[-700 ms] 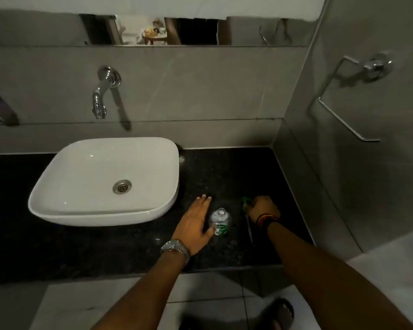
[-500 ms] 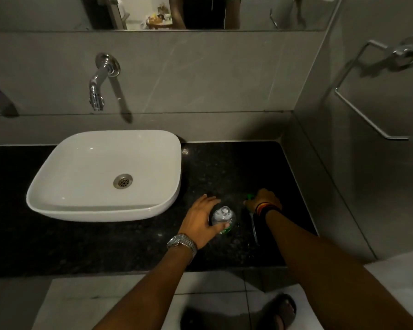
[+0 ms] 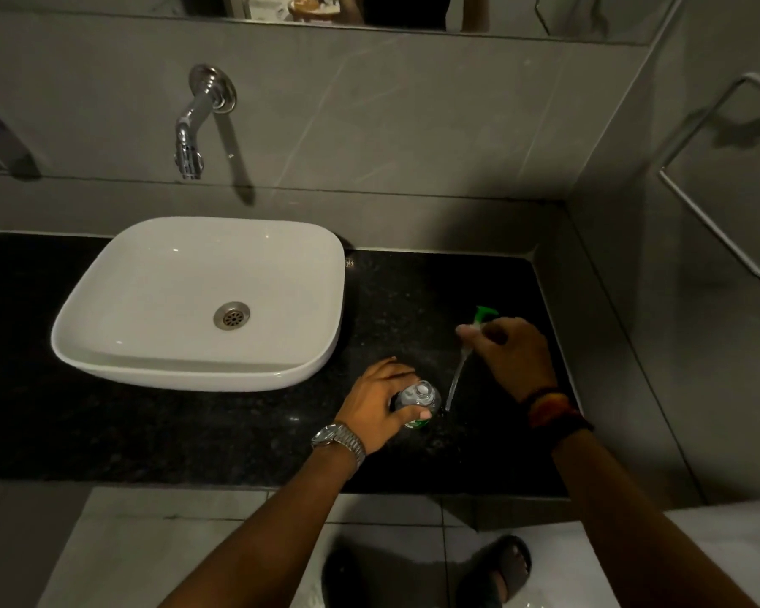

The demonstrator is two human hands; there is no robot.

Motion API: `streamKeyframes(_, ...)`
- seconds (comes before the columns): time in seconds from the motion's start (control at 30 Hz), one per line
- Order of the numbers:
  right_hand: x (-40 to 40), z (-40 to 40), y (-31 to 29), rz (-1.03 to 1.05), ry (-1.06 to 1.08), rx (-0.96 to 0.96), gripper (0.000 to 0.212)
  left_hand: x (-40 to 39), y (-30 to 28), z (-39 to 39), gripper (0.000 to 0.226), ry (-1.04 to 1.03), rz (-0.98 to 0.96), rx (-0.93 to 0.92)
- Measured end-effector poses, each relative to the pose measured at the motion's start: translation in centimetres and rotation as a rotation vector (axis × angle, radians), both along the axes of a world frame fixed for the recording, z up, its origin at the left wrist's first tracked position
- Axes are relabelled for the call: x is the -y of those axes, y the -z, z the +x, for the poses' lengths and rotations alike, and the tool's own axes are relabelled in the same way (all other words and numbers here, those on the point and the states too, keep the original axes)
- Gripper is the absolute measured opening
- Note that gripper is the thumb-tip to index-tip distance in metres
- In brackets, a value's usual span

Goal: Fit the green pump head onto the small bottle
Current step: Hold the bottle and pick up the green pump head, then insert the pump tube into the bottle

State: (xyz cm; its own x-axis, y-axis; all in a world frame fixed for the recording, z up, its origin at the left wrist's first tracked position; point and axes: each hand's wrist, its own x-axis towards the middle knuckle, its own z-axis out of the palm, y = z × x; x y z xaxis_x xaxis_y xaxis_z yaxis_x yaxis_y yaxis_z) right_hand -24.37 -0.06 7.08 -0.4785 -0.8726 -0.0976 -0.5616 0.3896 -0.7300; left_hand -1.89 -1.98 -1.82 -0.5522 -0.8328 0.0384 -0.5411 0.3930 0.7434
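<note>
Head view: the left hand [image 3: 376,399] wraps its fingers around the clear bottle [image 3: 417,399], upright on the dark speckled counter [image 3: 150,432]. The right hand [image 3: 512,357] pinches the green pump [image 3: 483,315], lifted just beside. Its thin tube [image 3: 456,379] should enter the round mouth straight, then the head screws down.

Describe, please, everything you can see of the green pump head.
The pump head has a green plastic top with a spout pointing up and away, a paler collar below it, and a long thin clear tube running down towards the counter. The right hand grips it around the collar, holding it tilted. The tube's lower end hangs just right of the open bottle, not yet inside it.
</note>
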Motion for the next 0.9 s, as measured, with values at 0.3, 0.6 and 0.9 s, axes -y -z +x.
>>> streamKeyframes(0.3, -6.6, 4.7, -2.6, -0.477, 0.037, 0.100, 0.026, 0.0, -0.2, 0.1, 0.055, 0.010, -0.016, -0.022)
streamKeyframes(0.6, -5.5, 6.5, 3.2, -0.289, -0.144, -0.029, 0.023, 0.3, -0.3, 0.3, 0.054, 0.036, -0.059, -0.035)
streamKeyframes(0.9, -4.7, 7.8, 5.3, -0.121, -0.072, -0.147, 0.038, 0.4, -0.2, 0.3, 0.043, 0.018, -0.109, 0.003)
